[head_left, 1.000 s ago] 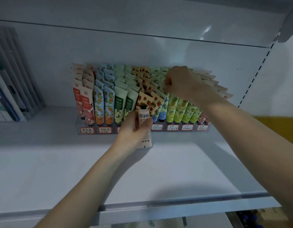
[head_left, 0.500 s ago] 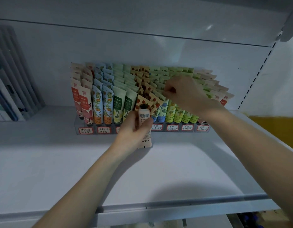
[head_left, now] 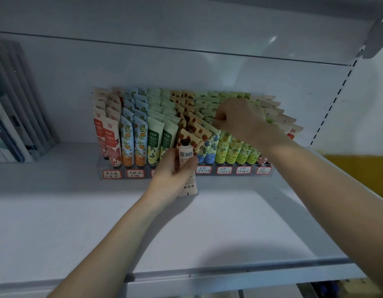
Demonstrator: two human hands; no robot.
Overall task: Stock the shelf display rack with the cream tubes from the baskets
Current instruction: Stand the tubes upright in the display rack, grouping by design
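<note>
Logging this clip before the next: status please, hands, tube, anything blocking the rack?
Left hand grips cream tube, cap up, in front of display rack. Right hand curled on racked tubes, right of centre. Rows packed; no free slot visible.

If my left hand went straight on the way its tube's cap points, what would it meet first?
Most likely the front strawberry-print tube leaning in the rack: the left hand aims the held tube cap-first at it. Depth is unclear, so they may already touch.
</note>
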